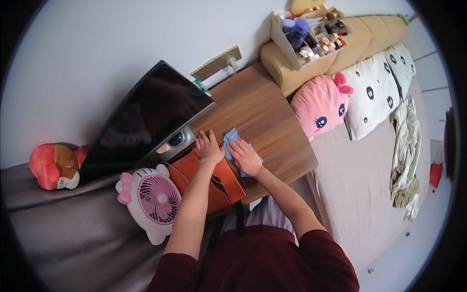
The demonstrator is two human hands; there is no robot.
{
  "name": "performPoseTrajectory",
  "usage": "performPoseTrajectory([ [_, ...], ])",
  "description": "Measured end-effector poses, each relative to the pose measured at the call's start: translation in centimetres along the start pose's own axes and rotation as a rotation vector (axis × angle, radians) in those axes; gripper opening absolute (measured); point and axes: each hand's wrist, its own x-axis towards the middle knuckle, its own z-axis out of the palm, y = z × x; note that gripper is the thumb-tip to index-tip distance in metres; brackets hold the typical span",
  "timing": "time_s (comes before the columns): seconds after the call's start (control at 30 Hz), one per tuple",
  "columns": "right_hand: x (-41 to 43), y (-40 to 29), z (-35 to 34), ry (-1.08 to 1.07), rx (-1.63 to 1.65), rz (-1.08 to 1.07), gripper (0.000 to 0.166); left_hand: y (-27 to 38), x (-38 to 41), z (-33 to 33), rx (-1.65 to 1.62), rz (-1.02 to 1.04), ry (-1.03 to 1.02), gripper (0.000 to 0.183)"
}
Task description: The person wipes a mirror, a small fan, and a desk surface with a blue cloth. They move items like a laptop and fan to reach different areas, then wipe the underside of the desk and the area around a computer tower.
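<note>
A crumpled blue cloth point(230, 137) lies on the brown wooden tabletop point(262, 106). Flat over it, my right hand point(245, 157) presses the cloth against the wood, fingers pointing towards the wall. My left hand point(210, 149) rests with spread fingers at the far edge of an orange box point(228, 182), palm down and holding nothing. How much of its palm touches the box is hidden. Left of the box stands a white cat-shaped fan point(160, 199) with a pink grille. Behind my left hand, a dark monitor point(157, 109) stands on a silver base point(178, 140).
A wall socket strip point(217, 62) with a white plug is behind the table. An organizer of cosmetics point(292, 47) sits on the padded headboard point(359, 36). To the right are a pink plush pillow point(317, 106) and a bed point(350, 182). A plush toy point(54, 166) lies far left.
</note>
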Motion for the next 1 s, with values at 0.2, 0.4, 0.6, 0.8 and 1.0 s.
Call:
performPoseTrajectory([
  [0.2, -8.9, 7.0, -6.5, 0.146, -0.096, 0.28, 0.062, 0.1, 0.2, 0.5, 0.031, -0.039, -0.027, 0.091],
  [0.4, -13.5, 7.6, -7.7, 0.456, -0.291, 0.647, 0.056, 0.7, 0.1, -0.2, 0.058, -0.025, -0.074, 0.096],
  [0.6, -12.3, -6.7, 1.4, 0.09, -0.149, 0.22, 0.058, 1.5, -0.5, -2.0, 0.127, -0.043, -0.167, 0.116],
  [0.8, -16.0, 0.8, -3.4, 0.054, -0.083, 0.253, 0.062, 1.0, -0.1, -1.9, 0.17, -0.059, -0.189, 0.118],
  [1.0, -18.0, 10.8, -10.3, 0.286, -0.27, 0.413, 0.055, 1.4, 0.1, -1.5, 0.141, -0.063, -0.172, 0.118],
])
